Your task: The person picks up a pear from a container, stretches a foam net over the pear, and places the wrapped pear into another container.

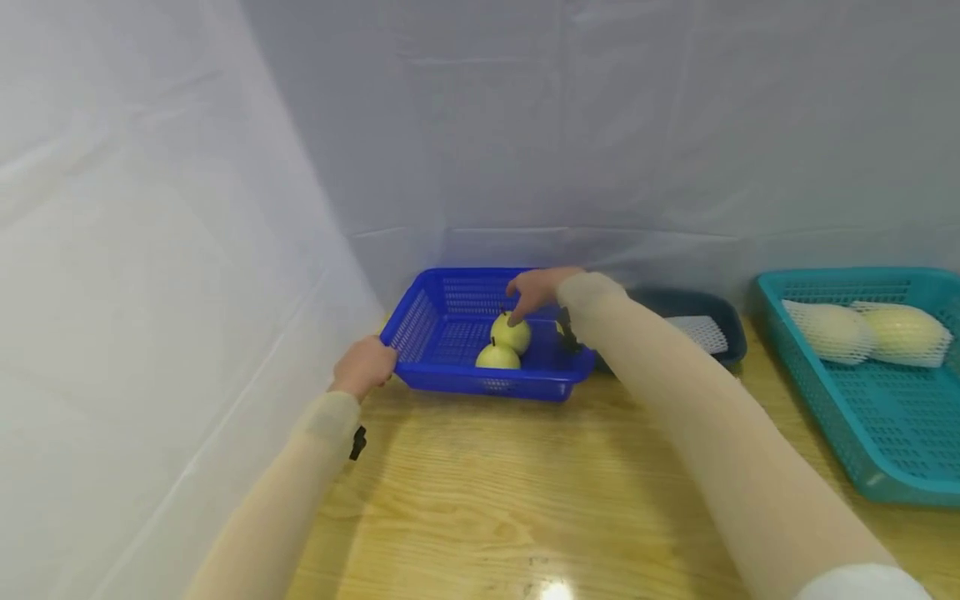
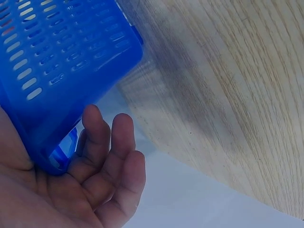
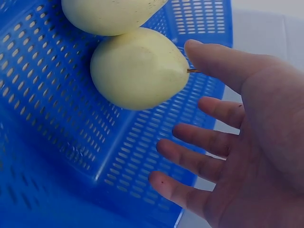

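Note:
A blue plastic basket (image 1: 480, 382) with slotted walls stands near the back wall. Its left rim is gripped by the left hand (image 1: 364, 365); in the left wrist view that hand's fingers (image 2: 122, 137) curl below the rim. Two pale yellow pears with stems lie inside, the front pear (image 1: 498, 357) and the rear pear (image 1: 512, 333). Over the rear one hovers the right hand (image 1: 538, 290). Seen from the right wrist, its fingers are spread and hold nothing, with the thumb (image 3: 204, 53) close by the stem of a pear (image 3: 140, 69).
A dark tray (image 1: 731, 325) with a white foam net (image 1: 699, 333) sits right of the blue basket, partly behind the right forearm. Farther right, a teal basket (image 1: 825, 417) holds netted yellow fruit (image 1: 903, 335). White sheeting (image 1: 225, 250) rises left and behind the wooden table (image 1: 487, 500).

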The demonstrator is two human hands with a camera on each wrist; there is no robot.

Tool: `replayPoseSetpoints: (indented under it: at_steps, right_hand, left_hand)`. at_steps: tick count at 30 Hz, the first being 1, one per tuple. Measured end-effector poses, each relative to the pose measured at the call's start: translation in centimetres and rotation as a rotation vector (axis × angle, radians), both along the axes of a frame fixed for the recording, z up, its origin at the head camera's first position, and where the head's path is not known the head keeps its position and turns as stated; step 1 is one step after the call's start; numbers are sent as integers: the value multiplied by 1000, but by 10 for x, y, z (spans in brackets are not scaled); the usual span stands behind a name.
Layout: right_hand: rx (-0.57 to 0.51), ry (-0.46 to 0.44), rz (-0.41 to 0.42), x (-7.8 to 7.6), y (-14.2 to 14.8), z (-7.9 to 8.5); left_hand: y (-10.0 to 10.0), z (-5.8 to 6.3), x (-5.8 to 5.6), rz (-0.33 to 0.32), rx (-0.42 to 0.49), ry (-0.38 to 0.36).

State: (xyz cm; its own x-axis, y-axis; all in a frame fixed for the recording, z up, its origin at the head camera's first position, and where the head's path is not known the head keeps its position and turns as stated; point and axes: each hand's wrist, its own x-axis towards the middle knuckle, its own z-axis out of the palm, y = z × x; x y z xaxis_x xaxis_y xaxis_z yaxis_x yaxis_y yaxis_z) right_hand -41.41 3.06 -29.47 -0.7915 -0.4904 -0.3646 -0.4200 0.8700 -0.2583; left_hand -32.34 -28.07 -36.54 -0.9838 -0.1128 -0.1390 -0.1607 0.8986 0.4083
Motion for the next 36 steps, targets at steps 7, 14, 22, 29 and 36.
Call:
replayPoseSetpoints:
  at_steps: [7,14,22,29,36]
  right_hand:
    - [17,-14,6,-5,-11,-5]
    - [29,-48,-5,-11,-13,-17]
    - [52,-82,-29,-4,-16,-23]
    - [-43,-188,-106,-5,-9,-26]
    - [-70,-223,-165,4,-5,-25]
  left_hand:
    - [-1,0,4,21,-1,-6]
    - [1,-1,3,24,3,6]
    - [5,-1,5,31,3,-9]
    - [6,2,4,40,2,-10]
    - [6,1,3,31,2,-14]
